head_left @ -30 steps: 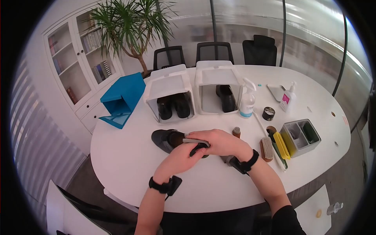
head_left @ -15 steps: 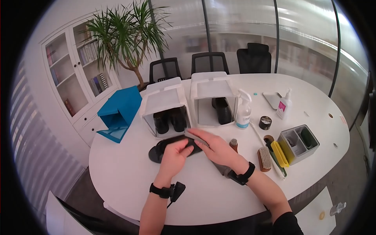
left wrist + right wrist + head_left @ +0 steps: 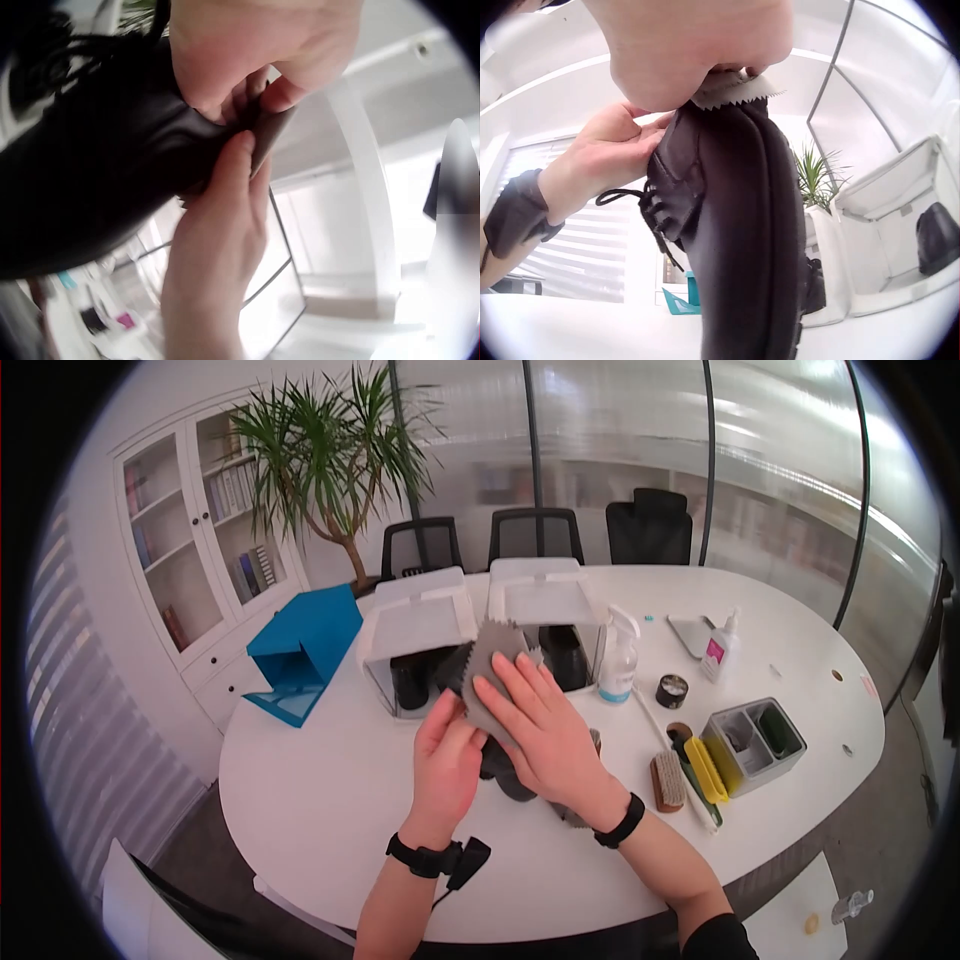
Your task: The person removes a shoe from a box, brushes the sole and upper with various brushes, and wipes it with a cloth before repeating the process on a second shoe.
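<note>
In the head view my left hand (image 3: 447,770) grips a black lace-up shoe (image 3: 512,785) near its opening, the shoe raised over the table. My right hand (image 3: 545,735) holds a grey zigzag-edged cloth (image 3: 485,660) against the shoe, its fingers lying over the cloth. The left wrist view shows the right thumb on the dark leather (image 3: 90,165) and the cloth (image 3: 271,139) folded between the hands. From the right wrist, the cloth (image 3: 739,91) sits at the upper end of the upright shoe (image 3: 735,225), laces hanging to one side.
Two white-framed boxes (image 3: 425,585) with black shoes inside stand behind the hands, a blue box (image 3: 305,635) to their left. On the right are a spray bottle (image 3: 618,660), a round tin (image 3: 671,691), a wooden brush (image 3: 668,780), a yellow brush (image 3: 706,768) and a grey organizer (image 3: 755,745).
The shoe has turned from lying crosswise to pointing more toward the body and has been raised. Both hands moved with it, and the cloth now spreads under the right fingers.
</note>
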`<state>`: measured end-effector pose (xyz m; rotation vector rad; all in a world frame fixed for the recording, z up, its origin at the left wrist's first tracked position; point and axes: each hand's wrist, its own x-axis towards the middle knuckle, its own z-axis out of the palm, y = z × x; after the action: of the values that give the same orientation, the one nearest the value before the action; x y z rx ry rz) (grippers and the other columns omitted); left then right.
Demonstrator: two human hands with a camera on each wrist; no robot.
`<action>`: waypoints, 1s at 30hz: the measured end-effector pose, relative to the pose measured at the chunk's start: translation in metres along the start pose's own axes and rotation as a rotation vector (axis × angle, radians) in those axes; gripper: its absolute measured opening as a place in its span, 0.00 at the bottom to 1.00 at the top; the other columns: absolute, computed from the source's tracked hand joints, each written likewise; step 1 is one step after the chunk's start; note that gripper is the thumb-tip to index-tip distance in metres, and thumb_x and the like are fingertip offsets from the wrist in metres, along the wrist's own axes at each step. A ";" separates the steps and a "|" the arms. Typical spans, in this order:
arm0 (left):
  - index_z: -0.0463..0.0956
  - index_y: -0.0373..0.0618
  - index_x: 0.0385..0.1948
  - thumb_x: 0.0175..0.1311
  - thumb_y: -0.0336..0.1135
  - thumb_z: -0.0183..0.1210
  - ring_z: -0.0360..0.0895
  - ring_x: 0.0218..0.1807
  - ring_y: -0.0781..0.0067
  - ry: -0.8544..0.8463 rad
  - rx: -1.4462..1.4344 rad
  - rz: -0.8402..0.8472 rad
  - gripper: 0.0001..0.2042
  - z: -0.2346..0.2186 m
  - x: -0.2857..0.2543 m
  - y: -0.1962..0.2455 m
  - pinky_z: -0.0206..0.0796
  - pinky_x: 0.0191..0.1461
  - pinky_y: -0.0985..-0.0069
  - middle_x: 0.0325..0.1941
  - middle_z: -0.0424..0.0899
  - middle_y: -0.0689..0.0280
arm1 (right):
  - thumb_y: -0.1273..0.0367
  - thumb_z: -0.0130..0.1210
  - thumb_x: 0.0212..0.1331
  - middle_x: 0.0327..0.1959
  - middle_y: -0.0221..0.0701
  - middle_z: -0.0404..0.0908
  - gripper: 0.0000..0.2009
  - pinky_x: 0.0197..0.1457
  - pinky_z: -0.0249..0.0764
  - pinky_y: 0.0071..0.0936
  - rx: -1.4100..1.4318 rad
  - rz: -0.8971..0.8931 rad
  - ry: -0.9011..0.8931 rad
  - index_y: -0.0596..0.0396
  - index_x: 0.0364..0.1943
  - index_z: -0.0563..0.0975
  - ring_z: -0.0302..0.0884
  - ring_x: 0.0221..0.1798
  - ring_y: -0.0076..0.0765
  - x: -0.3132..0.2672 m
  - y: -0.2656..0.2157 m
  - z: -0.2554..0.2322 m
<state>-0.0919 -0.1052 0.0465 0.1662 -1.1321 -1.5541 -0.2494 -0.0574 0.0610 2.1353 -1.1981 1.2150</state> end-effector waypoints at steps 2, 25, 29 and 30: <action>0.73 0.34 0.62 0.80 0.30 0.47 0.78 0.57 0.72 -0.004 0.254 -0.020 0.15 0.002 -0.008 0.004 0.68 0.63 0.73 0.59 0.81 0.61 | 0.74 0.60 0.58 0.80 0.37 0.64 0.34 0.80 0.62 0.50 0.043 0.032 0.000 0.48 0.74 0.71 0.60 0.81 0.50 0.001 -0.002 -0.001; 0.74 0.45 0.52 0.79 0.39 0.56 0.81 0.54 0.74 0.205 0.232 -0.509 0.10 -0.129 -0.019 -0.008 0.72 0.57 0.75 0.52 0.81 0.66 | 0.78 0.56 0.62 0.76 0.39 0.69 0.33 0.82 0.63 0.43 0.190 0.018 -0.393 0.54 0.75 0.66 0.65 0.78 0.46 -0.053 0.013 0.068; 0.69 0.49 0.49 0.77 0.39 0.59 0.72 0.39 0.87 0.168 0.415 -0.496 0.10 -0.107 -0.018 -0.008 0.69 0.45 0.82 0.43 0.76 0.74 | 0.78 0.56 0.62 0.75 0.40 0.69 0.33 0.82 0.62 0.43 0.204 0.055 -0.404 0.54 0.75 0.66 0.64 0.79 0.48 -0.053 0.018 0.067; 0.69 0.49 0.49 0.77 0.39 0.59 0.72 0.39 0.87 0.160 0.415 -0.503 0.10 -0.103 -0.018 -0.007 0.69 0.45 0.82 0.43 0.76 0.74 | 0.77 0.55 0.63 0.76 0.40 0.69 0.32 0.82 0.61 0.44 0.247 0.073 -0.409 0.54 0.75 0.66 0.63 0.79 0.48 -0.053 0.019 0.068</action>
<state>-0.0242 -0.1485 -0.0216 0.8960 -1.3368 -1.6755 -0.2455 -0.0886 -0.0216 2.6380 -1.3575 1.0288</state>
